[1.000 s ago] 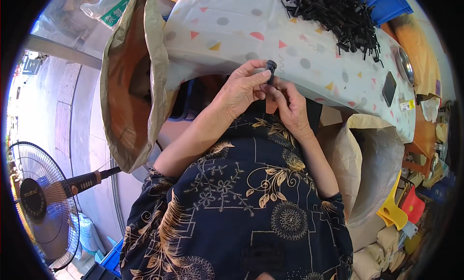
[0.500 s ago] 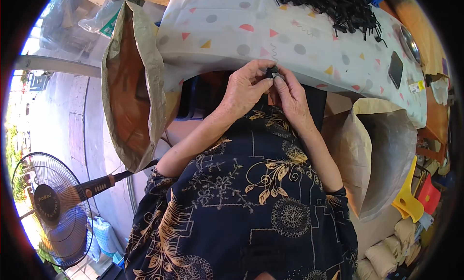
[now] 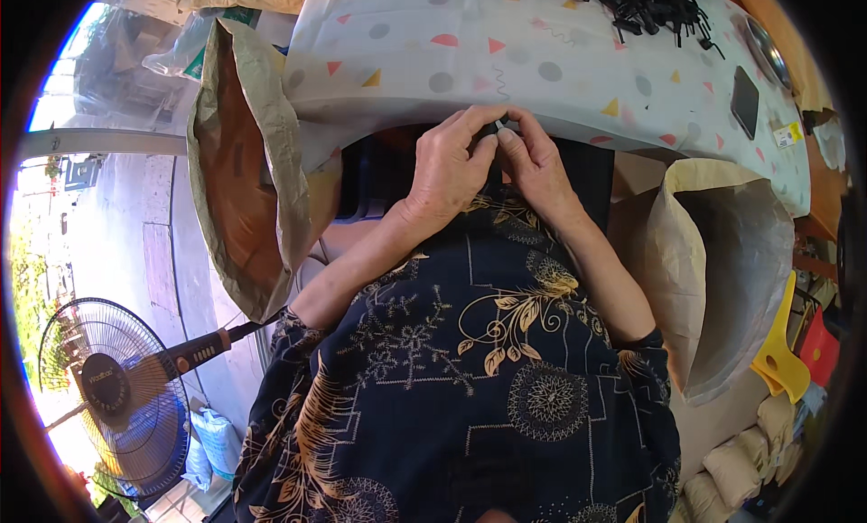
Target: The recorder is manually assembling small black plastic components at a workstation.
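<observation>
My left hand [image 3: 449,166] and my right hand [image 3: 540,169] meet at the table's near edge, fingertips together. Both are closed in a pinch on a small black part [image 3: 498,126], mostly covered by the fingers; a pale bit shows beside it. Its exact kind cannot be made out. Farther off, a pile of thin black pieces [image 3: 646,8] with stem-like ends lies on the white tablecloth [image 3: 406,58], which is printed with dots and triangles.
Open paper-like sacks stand on both sides, the left sack [image 3: 239,171] and the right sack [image 3: 722,279]. On the table's right lie a dark phone [image 3: 745,103] and a round metal dish [image 3: 768,55]. A fan [image 3: 113,392] stands lower left; a yellow plastic stool [image 3: 784,351] is at right.
My fingers have closed in further around the small black part, so less of it shows. The whole view has shifted slightly; both hands remain together at the table edge.
</observation>
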The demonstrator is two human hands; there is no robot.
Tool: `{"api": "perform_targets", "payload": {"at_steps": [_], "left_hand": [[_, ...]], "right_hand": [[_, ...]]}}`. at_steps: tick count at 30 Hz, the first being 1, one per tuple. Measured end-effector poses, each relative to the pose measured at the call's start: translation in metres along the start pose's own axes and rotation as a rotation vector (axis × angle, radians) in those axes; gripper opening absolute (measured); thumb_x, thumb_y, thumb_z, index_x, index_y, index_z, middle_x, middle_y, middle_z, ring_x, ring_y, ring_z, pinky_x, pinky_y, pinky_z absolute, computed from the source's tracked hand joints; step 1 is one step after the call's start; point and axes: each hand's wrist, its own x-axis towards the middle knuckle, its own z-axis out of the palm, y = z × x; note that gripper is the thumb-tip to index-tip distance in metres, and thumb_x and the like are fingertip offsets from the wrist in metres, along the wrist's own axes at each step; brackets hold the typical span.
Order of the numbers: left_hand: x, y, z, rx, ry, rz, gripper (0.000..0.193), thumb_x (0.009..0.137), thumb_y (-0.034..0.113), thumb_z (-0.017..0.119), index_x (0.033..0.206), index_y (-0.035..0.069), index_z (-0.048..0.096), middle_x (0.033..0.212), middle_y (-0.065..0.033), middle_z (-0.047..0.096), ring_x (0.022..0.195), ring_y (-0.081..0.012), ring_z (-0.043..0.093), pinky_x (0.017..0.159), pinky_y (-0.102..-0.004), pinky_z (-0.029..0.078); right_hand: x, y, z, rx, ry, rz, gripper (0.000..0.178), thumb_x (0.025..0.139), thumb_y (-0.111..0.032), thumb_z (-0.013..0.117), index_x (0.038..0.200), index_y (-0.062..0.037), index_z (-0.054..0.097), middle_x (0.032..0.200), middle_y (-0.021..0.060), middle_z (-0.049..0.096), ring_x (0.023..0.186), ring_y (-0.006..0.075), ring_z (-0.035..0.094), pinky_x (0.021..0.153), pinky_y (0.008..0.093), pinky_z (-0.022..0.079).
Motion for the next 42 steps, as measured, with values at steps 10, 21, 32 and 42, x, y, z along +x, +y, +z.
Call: {"api": "perform_targets", "payload": {"at_steps": [10,21,32,42], "left_hand": [[0.000,-0.001,-0.013,-0.195,-0.001,-0.097,0.034,0.088,0.003,0.054,0.121,0.007,0.046,0.082,-0.0127,0.065,0.068,-0.0197,0.064,0.059,-0.0291,0.050],[-0.007,-0.010,-0.039,-1.027,-0.123,-0.380,0.036,0.093,0.004,0.050,0.128,0.004,0.042,0.091,-0.0089,0.062,0.076,-0.0151,0.063,0.062,-0.0218,0.049],[-0.009,-0.011,-0.028,-0.674,-0.392,-0.345,0.038,0.088,0.002,0.056,0.125,0.001,0.047,0.084,-0.0076,0.064,0.066,-0.0132,0.063,0.056,-0.0226,0.050],[-0.009,-0.006,-0.018,-0.361,-0.275,-0.203,0.036,0.087,-0.003,0.052,0.120,0.003,0.040,0.079,-0.0109,0.063,0.067,-0.0143,0.063,0.057,-0.0271,0.051]], "right_hand": [[0.005,0.012,0.005,-0.023,0.003,-0.072,0.029,0.098,-0.020,0.049,0.123,-0.0045,0.047,0.076,-0.0014,0.053,0.057,0.0043,0.044,0.051,0.0192,0.036],[0.006,-0.005,-0.001,0.278,-0.034,0.011,0.019,0.089,-0.019,0.065,0.100,-0.0076,0.056,0.076,-0.0019,0.058,0.053,0.0052,0.045,0.046,0.0196,0.033],[0.009,0.017,-0.018,0.297,-0.174,0.101,0.021,0.086,-0.023,0.070,0.086,-0.0088,0.054,0.071,-0.0061,0.049,0.057,0.0030,0.042,0.050,0.0181,0.033],[-0.014,0.000,-0.003,-0.085,-0.100,-0.013,0.023,0.099,-0.024,0.047,0.090,-0.0038,0.054,0.070,-0.0045,0.047,0.062,0.0030,0.039,0.054,0.0187,0.034]]}}
